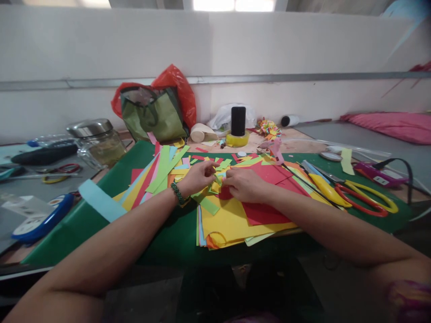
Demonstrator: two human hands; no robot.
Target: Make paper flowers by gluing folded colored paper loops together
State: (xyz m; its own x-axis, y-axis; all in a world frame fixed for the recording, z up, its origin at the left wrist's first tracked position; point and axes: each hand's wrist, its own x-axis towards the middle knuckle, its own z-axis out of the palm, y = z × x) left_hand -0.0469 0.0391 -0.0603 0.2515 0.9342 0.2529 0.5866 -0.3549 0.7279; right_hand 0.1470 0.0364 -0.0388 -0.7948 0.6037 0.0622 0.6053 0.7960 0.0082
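Observation:
My left hand, with a green bead bracelet on the wrist, is pinched shut on small coloured paper strips over a pile of paper. My right hand is closed on the same small bundle of green and yellow strips from the other side. Both hands rest on stacked yellow sheets and red sheets lying on a green mat. Long green, pink and red strips lie fanned out to the left of my left hand.
Yellow-and-red scissors lie to the right, beside a purple tool with a cable. A phone stands upright in a yellow tape roll at the back. A glass jar, a green bag and a blue tape dispenser are on the left.

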